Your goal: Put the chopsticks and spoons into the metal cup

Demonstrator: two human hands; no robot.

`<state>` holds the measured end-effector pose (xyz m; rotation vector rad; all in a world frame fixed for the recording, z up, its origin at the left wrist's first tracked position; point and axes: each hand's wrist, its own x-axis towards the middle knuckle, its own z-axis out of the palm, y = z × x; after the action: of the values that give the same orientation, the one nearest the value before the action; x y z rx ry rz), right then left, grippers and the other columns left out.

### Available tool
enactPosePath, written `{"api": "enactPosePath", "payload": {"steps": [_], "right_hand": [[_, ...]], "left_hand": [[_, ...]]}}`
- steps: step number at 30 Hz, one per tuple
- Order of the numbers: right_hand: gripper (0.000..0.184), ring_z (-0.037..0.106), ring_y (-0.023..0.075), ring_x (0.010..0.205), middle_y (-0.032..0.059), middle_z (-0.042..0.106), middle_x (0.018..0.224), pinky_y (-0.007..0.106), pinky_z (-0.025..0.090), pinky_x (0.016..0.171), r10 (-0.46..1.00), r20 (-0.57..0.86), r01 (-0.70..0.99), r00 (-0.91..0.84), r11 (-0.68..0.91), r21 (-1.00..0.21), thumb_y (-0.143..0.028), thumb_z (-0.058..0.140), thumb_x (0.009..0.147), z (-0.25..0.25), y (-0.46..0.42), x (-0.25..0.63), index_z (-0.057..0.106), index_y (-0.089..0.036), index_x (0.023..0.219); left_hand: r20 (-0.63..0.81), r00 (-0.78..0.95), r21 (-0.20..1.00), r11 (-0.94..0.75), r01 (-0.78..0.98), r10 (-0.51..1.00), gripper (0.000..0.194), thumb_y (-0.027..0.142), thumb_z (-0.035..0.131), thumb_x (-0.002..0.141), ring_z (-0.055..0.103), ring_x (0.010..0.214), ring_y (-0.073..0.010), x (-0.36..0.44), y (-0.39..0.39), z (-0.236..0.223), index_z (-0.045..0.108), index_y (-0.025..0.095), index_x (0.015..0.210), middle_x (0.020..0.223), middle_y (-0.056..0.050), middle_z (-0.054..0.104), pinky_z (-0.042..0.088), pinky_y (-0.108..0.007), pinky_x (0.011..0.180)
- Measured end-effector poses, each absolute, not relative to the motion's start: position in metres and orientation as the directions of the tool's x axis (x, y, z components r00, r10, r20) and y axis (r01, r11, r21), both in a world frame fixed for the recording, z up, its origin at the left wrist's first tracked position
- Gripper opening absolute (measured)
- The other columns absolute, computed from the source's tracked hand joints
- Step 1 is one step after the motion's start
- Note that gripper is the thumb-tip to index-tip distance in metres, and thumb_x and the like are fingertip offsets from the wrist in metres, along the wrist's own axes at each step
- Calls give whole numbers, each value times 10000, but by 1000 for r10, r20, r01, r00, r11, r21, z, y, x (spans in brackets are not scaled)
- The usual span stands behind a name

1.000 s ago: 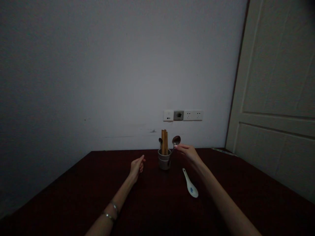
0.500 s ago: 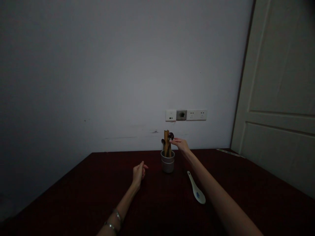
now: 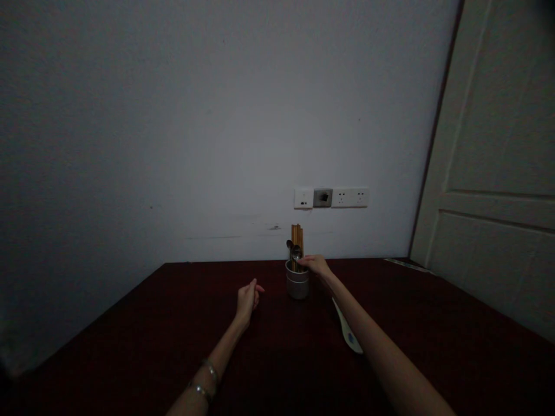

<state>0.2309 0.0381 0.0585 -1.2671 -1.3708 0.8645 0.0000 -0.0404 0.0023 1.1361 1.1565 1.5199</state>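
Note:
A grey utensil holder [image 3: 298, 287] stands on the dark red table, with wooden chopsticks [image 3: 295, 233] upright in it. One metal spoon [image 3: 289, 244] leans at its left side. My right hand [image 3: 316, 264] reaches to the holder's rim and pinches a second metal spoon [image 3: 296, 252] near its bowl; the lower part of that spoon is hidden in the holder. My left hand [image 3: 248, 297] rests on the table left of the holder, fingers loosely curled with nothing seen in them. A white soup spoon [image 3: 347, 330] with a blue mark lies partly behind my right forearm.
The table [image 3: 143, 335] meets a pale wall with a row of sockets [image 3: 349, 197] and a switch [image 3: 322, 197] behind the holder. A white panelled door [image 3: 498, 173] stands at the right. A thin flat strip [image 3: 407, 265] lies near the table's back right edge.
My right hand has come down with the metal spoon, which now sits lower in the holder, in front of the chopsticks. My left hand stays in place. The view has shifted slightly.

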Motion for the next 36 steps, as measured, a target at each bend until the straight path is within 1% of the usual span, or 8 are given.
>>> {"api": "enactPosePath", "payload": {"steps": [3,7,17,26,36], "right_hand": [[117,612,172,594,58,670,573,244,434,546,977,189,258,103,157,-953,-246,712,523,59,35,229,689,-136,551],[95,612,173,588,56,672,573,240,422,533,976,180,297,123,137,-945,-228,698,544,59,34,229,694,-135,560],[132,615,163,599,42,680,598,215,399,507,975,191,376,116,135,-917,-265,685,572,58,33,229,714,-144,614],[182,623,170,611,63,690,647,213,397,506,969,206,424,137,130,-896,-276,662,595,56,35,229,721,-121,672],[183,622,179,610,50,680,607,213,368,485,955,252,470,157,152,-869,-303,661,590,57,31,229,721,-138,640]], "left_hand": [[151,-188,977,-175,-118,970,467,582,490,672,241,280,-43,0,-41,2,550,134,552,333,78,289,136,-177,328],[151,-180,976,-175,-126,972,454,567,498,675,230,285,-40,0,-43,4,551,133,554,334,78,294,137,-175,329],[146,-181,979,-169,-117,973,453,568,504,670,235,283,-42,1,-43,5,555,133,556,334,78,295,147,-180,326],[145,-184,982,-164,-91,972,463,578,502,662,242,291,-42,1,-43,4,560,131,560,340,76,296,147,-178,335],[147,-176,982,-165,-88,973,465,588,504,650,239,288,-42,0,-41,3,551,137,547,342,75,305,143,-182,334]]}}
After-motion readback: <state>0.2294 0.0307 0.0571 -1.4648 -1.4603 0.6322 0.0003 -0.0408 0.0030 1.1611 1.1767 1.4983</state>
